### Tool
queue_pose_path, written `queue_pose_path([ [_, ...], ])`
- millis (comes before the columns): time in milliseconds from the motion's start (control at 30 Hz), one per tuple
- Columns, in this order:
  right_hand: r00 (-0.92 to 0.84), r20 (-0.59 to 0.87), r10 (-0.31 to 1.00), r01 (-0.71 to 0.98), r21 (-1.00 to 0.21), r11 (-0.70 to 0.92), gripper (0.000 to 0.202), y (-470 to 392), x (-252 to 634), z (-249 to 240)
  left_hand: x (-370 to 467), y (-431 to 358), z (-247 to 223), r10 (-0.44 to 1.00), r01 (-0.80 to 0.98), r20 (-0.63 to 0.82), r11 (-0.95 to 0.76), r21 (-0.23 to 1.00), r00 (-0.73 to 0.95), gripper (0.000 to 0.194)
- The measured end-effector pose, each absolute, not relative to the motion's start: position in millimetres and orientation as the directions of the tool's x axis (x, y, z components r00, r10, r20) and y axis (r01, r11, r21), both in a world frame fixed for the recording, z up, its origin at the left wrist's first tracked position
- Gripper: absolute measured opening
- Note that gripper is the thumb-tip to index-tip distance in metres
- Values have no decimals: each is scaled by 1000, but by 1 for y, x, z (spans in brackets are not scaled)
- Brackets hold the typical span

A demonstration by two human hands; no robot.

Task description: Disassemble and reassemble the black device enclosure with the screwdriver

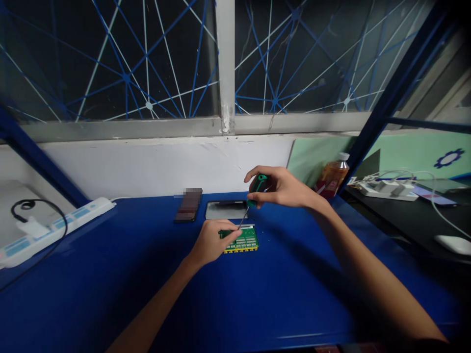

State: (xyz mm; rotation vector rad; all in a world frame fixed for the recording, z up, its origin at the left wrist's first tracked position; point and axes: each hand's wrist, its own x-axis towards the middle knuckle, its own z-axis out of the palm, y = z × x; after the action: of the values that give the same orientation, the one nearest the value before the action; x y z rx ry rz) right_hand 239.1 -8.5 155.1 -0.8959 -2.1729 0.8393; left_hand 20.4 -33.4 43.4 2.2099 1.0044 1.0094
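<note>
My right hand point(274, 186) grips the green and black handle of a screwdriver point(260, 183). Its thin metal shaft slants down and left toward a green circuit board point(246, 239) with a yellow strip along its near edge. My left hand point(215, 240) rests over the board's left side, thumb and index fingertip pinched together at the shaft's lower end. Those fingertips hide the screwdriver's tip and anything small between them. Just behind the board lies a shallow grey tray-like cover point(224, 211) with a dark rim.
A dark phone-like slab point(189, 205) lies left of the cover on the blue table point(235, 304). A white power strip point(81, 213) runs along the left. At back right stands a drink bottle point(333, 174). Farther right, a black surface holds cables and a white mouse point(454, 244).
</note>
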Motion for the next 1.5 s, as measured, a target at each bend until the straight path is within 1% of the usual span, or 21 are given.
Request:
queue_pose_path([
  [167, -577, 312, 755, 373, -722, 584, 34, -9, 238, 155, 20, -34, 46, 796, 409, 377, -578, 707, 473, 25],
  [267, -581, 310, 753, 420, -678, 603, 33, -8, 238, 155, 20, -33, 45, 785, 431, 379, -596, 678, 489, 22],
  [433, -573, 289, 767, 546, -563, 621, 30, -2, 239, 152, 19, -31, 40, 744, 559, 382, -665, 495, 548, 22],
  [533, -588, 286, 757, 579, -505, 641, 30, 2, 239, 149, 19, -32, 35, 719, 602, 365, -695, 393, 591, 25],
  [667, -617, 270, 739, 576, -484, 658, 28, 5, 238, 145, 21, -34, 30, 689, 627, 325, -725, 286, 648, 35],
  [767, -623, 256, 739, 596, -457, 660, 27, 5, 236, 143, 22, -35, 29, 681, 639, 299, -732, 238, 669, 35],
  [967, -641, 251, 725, 598, -429, 677, 29, 5, 231, 140, 21, -34, 27, 670, 641, 299, -741, 203, 680, 33],
  [1300, -637, 234, 734, 611, -427, 666, 30, 7, 232, 137, 21, -35, 26, 655, 641, 307, -751, 160, 690, 32],
  [1500, -652, 247, 717, 595, -421, 685, 28, 7, 231, 137, 21, -34, 24, 651, 638, 317, -754, 157, 690, 33],
])
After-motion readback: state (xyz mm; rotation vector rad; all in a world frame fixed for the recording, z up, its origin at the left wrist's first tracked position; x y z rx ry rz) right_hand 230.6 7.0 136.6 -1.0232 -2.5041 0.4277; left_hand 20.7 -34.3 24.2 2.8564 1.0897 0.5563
